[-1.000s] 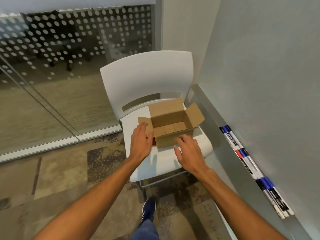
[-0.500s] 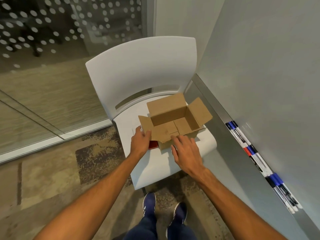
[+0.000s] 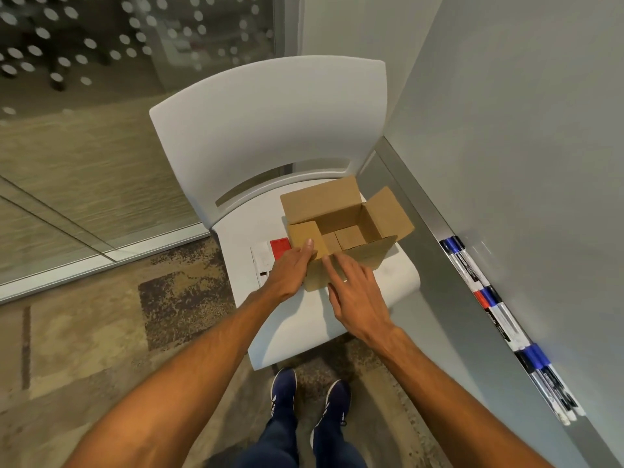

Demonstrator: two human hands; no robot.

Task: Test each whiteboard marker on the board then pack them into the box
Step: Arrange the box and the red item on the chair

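Packing box: I see it open on white chair seat.
Left hand: fingers flat on its left flap.
Right hand: fingers spread, touching front wall.
Markers: on board ledge.

The left hand covers the near left corner of the box with most of its fingers out of sight, so its grip cannot be judged. It also hides part of a flat white and red object that cannot be identified. The right hand masks part of the box's near wall, where contact cannot be told. The print on the markers is too small to read, and the bottom edge cuts off both forearms.
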